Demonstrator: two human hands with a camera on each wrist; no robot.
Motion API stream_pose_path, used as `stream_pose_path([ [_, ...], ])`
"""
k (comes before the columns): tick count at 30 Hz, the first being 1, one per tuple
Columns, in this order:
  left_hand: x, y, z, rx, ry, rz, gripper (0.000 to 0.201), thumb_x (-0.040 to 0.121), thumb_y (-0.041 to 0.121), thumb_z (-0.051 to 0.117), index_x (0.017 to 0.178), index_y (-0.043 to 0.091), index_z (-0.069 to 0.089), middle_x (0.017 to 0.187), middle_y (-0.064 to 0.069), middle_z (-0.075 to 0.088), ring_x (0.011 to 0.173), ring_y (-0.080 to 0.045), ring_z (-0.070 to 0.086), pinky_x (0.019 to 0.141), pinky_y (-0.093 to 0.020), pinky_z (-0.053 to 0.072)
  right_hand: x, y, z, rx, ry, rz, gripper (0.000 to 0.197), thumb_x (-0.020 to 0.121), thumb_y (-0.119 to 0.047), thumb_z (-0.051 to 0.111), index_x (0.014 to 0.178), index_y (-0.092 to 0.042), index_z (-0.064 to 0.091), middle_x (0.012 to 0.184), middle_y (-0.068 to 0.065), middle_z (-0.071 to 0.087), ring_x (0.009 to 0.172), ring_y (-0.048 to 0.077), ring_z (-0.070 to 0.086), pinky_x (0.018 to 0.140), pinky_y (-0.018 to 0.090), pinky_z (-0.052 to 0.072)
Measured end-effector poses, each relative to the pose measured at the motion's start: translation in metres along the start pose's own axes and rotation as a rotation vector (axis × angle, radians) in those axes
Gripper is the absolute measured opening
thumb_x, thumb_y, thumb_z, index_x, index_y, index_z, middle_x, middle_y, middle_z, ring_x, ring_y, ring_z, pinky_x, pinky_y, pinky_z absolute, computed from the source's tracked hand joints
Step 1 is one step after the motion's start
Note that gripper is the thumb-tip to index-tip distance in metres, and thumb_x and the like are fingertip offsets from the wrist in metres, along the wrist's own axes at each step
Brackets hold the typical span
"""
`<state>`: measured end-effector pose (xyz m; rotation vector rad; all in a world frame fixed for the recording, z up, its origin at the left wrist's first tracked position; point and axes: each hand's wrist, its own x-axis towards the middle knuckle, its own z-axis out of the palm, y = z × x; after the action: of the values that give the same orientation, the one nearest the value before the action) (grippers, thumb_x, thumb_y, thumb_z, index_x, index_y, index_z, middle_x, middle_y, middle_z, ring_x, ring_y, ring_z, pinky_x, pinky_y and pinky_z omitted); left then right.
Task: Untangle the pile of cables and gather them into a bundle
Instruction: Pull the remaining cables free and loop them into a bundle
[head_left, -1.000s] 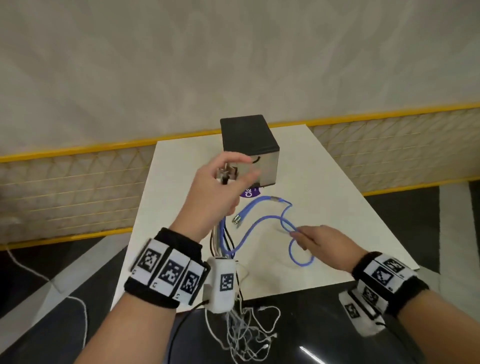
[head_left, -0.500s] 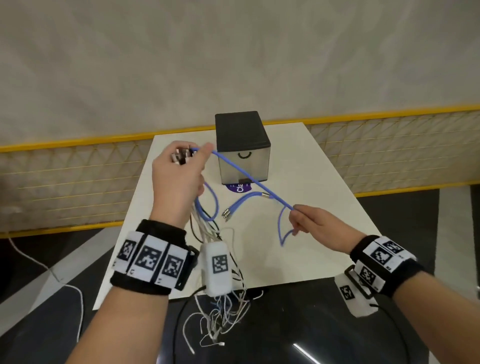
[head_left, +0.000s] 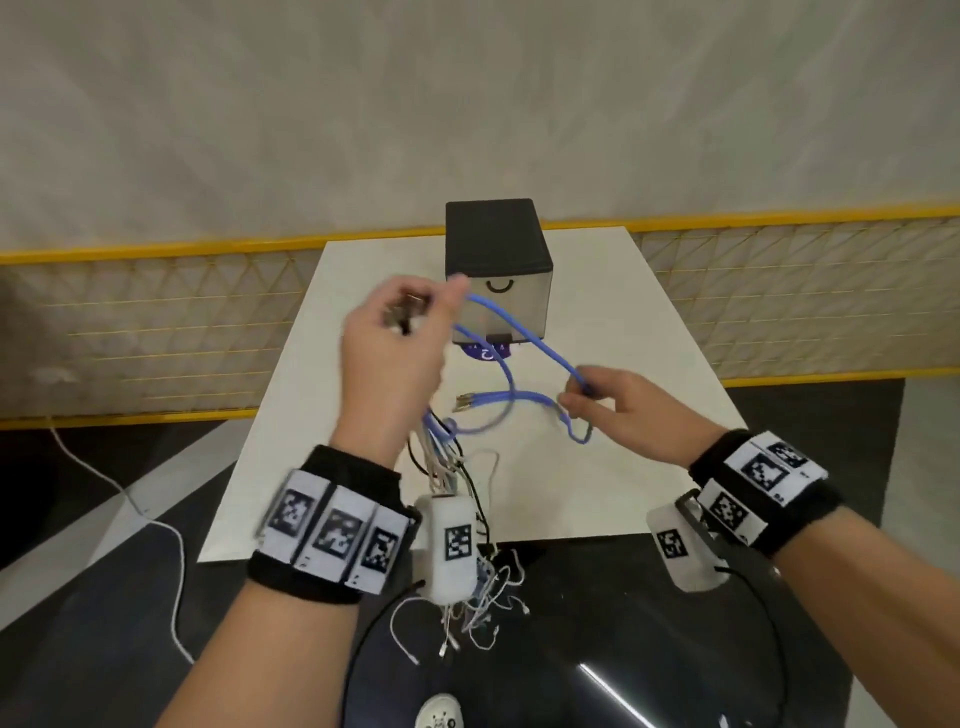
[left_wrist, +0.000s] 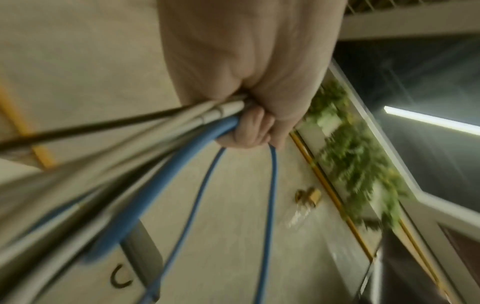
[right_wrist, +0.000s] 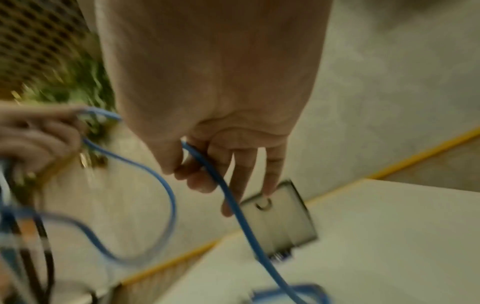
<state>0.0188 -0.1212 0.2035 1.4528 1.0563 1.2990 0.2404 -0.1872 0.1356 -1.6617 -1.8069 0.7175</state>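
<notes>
My left hand (head_left: 400, 338) is raised above the white table (head_left: 597, 488) and grips a bundle of cables (head_left: 441, 457), white, black and blue, with connector ends poking out above the fist. The left wrist view shows the fingers (left_wrist: 249, 129) curled round those cables (left_wrist: 182, 139). A blue cable (head_left: 535, 345) runs from that fist down to my right hand (head_left: 602, 405), which pinches it between thumb and forefinger (right_wrist: 197, 174). More blue cable (head_left: 498, 400) loops below, its metal plugs (head_left: 464, 401) hanging free. Loose white cable ends (head_left: 478, 608) dangle past the table's near edge.
A black and silver box (head_left: 498, 270) with a small drawer stands at the table's far middle, a purple label (head_left: 488, 353) in front of it. A yellow-railed mesh fence (head_left: 156, 322) runs behind. A white cord (head_left: 156, 525) lies on the dark floor at left.
My left hand has swung back right toward the box with the bundle. My right hand has risen and come closer to it, so the blue cable between them is shorter and slacker.
</notes>
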Motion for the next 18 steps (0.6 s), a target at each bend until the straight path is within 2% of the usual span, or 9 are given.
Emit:
stream_pose_path([
  [1,0.003,0.004,-0.006,-0.084,0.08,-0.017,0.023,0.087,0.035,0.074,0.073,0.026,0.059,0.06,0.006,0.049,0.045,-0.011,0.039,0.041,-0.022,0.033,-0.005,0.015,0.007,-0.026,-0.053,0.064,0.022,0.098,-0.029,0.047,0.088,-0.012,0.056,0.08,0.003,0.06,0.073,0.012,0.056,0.071,0.024,0.043],
  [3,0.008,0.007,-0.018,-0.155,0.154,-0.017,0.024,0.089,0.031,0.073,0.075,0.022,0.056,0.061,0.001,0.044,0.043,-0.012,0.035,0.039,-0.019,0.029,-0.013,0.034,0.018,-0.043,-0.137,0.165,0.02,0.102,-0.026,0.039,0.091,-0.018,0.054,0.084,-0.004,0.061,0.084,0.013,0.059,0.079,0.031,0.045],
  [5,0.007,0.007,-0.023,-0.135,0.17,-0.016,0.025,0.09,0.029,0.072,0.076,0.02,0.054,0.06,0.0,0.041,0.041,-0.011,0.033,0.039,-0.018,0.027,-0.019,0.032,0.022,0.037,-0.157,0.207,0.021,0.103,-0.023,0.034,0.095,-0.018,0.053,0.086,0.0,0.061,0.087,0.016,0.061,0.078,0.037,0.054],
  [7,0.004,0.004,-0.024,-0.108,0.167,-0.03,0.025,0.091,0.031,0.071,0.076,0.02,0.053,0.059,0.001,0.04,0.04,-0.01,0.033,0.039,-0.017,0.027,-0.02,0.014,0.02,0.141,-0.116,0.172,0.023,0.103,-0.023,0.033,0.1,-0.017,0.055,0.081,0.005,0.059,0.085,0.019,0.066,0.075,0.038,0.057],
  [12,-0.01,-0.001,-0.019,-0.076,0.159,-0.077,0.025,0.091,0.035,0.069,0.076,0.021,0.055,0.061,0.0,0.045,0.04,-0.01,0.035,0.039,-0.018,0.03,-0.015,-0.038,0.0,0.321,0.035,0.01,0.023,0.104,-0.021,0.03,0.104,-0.016,0.053,0.071,0.005,0.045,0.077,0.03,0.071,0.068,0.041,0.06],
  [15,-0.018,-0.001,-0.017,-0.063,0.15,-0.08,0.025,0.092,0.035,0.068,0.075,0.021,0.056,0.061,-0.001,0.045,0.042,-0.012,0.036,0.039,-0.02,0.031,-0.01,-0.056,-0.01,0.327,0.099,-0.054,0.023,0.104,-0.019,0.03,0.107,-0.015,0.053,0.071,0.004,0.044,0.077,0.029,0.072,0.068,0.036,0.061],
  [18,-0.023,-0.003,-0.017,-0.056,0.132,-0.083,0.025,0.092,0.035,0.068,0.076,0.02,0.056,0.061,0.0,0.045,0.042,-0.012,0.035,0.039,-0.02,0.03,-0.008,-0.059,-0.007,0.314,0.081,-0.091,0.023,0.104,-0.02,0.031,0.109,-0.014,0.053,0.071,0.006,0.044,0.077,0.027,0.072,0.067,0.034,0.061],
])
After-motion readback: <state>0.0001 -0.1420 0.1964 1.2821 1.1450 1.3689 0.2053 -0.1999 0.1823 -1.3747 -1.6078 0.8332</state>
